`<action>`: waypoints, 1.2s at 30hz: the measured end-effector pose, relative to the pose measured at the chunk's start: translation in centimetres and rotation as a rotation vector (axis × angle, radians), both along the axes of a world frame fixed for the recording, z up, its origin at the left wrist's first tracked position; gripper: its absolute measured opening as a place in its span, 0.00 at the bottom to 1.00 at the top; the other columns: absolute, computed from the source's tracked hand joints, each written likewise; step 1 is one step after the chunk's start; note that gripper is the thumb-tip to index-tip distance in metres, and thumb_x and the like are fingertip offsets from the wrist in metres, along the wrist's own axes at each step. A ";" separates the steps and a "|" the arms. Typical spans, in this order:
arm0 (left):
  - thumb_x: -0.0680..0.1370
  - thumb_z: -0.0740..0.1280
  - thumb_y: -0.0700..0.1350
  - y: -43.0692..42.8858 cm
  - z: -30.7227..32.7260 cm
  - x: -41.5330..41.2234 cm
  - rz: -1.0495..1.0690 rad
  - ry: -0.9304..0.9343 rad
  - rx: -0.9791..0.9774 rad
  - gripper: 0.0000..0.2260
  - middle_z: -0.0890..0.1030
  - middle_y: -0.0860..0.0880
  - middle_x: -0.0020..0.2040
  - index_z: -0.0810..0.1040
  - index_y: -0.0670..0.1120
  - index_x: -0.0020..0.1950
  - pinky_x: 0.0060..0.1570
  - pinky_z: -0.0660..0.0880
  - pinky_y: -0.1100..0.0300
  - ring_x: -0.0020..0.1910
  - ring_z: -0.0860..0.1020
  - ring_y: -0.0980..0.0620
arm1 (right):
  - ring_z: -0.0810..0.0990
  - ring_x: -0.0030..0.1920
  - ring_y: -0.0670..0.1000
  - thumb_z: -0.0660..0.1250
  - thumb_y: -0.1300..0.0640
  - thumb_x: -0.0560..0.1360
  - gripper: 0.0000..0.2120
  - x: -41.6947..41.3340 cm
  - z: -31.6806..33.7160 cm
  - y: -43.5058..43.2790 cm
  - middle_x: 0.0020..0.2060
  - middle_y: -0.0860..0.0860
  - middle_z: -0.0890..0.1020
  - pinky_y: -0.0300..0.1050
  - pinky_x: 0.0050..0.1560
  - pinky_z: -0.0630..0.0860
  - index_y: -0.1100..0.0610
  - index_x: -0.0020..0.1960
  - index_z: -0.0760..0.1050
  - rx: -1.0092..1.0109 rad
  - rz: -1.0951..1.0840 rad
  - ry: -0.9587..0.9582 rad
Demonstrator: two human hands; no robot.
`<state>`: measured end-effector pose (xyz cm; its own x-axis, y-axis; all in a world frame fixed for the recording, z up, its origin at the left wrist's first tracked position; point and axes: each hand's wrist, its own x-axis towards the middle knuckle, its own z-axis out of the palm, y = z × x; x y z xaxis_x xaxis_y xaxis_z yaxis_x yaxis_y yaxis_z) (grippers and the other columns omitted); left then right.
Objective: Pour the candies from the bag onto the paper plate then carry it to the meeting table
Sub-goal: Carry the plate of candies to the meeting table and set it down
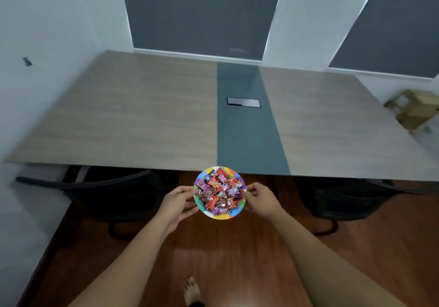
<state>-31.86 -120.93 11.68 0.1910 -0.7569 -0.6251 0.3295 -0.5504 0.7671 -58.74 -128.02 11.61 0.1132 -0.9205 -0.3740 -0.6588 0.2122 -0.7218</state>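
The wrappers of the candies point(219, 194) carry print too blurred to read.

The bench point(142, 116) was a broad wood-grain top split by a dark grey strip point(247, 128) running front to back. A black rectangular hatch point(243, 102) sat flush in that strip. The floor point(225, 259) below was reddish-brown wood.

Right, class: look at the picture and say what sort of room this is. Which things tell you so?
Most likely an office meeting room. A long wooden table has a grey centre strip with a cable hatch, dark office chairs are tucked under its near edge, and blinds cover the windows.
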 end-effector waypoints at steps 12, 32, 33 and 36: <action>0.83 0.71 0.44 -16.9 -0.5 0.0 -0.168 -0.012 0.049 0.08 0.89 0.42 0.54 0.82 0.44 0.60 0.55 0.86 0.48 0.55 0.88 0.43 | 0.86 0.32 0.43 0.69 0.49 0.82 0.08 -0.8 -1.2 -11.4 0.37 0.49 0.88 0.46 0.41 0.84 0.54 0.54 0.77 0.007 -0.170 0.003; 0.81 0.74 0.44 -46.0 -3.7 -5.7 -0.075 -0.044 0.083 0.10 0.89 0.39 0.54 0.82 0.42 0.60 0.51 0.86 0.50 0.50 0.87 0.42 | 0.86 0.39 0.51 0.71 0.48 0.81 0.13 -6.5 -4.3 -45.9 0.43 0.54 0.88 0.42 0.38 0.79 0.59 0.54 0.80 0.062 -0.088 -0.076; 0.81 0.73 0.43 -47.4 -3.9 -6.2 -0.065 -0.045 0.088 0.09 0.89 0.39 0.53 0.82 0.42 0.59 0.52 0.86 0.50 0.49 0.87 0.42 | 0.86 0.39 0.50 0.72 0.48 0.81 0.14 -6.9 -4.5 -47.6 0.43 0.54 0.88 0.42 0.37 0.81 0.59 0.54 0.80 0.072 -0.082 -0.085; 0.81 0.73 0.43 -51.0 -4.5 -7.5 -0.038 -0.039 0.112 0.07 0.88 0.38 0.52 0.83 0.42 0.57 0.54 0.85 0.47 0.47 0.86 0.43 | 0.90 0.45 0.54 0.72 0.46 0.81 0.15 -8.1 -5.4 -52.1 0.46 0.54 0.89 0.53 0.48 0.88 0.58 0.53 0.80 0.101 -0.062 -0.103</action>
<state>-39.39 -171.97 7.22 0.1894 -0.6901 -0.6985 0.2781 -0.6446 0.7122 -66.84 -180.12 6.22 0.1000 -0.8854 -0.4540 -0.5654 0.3249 -0.7581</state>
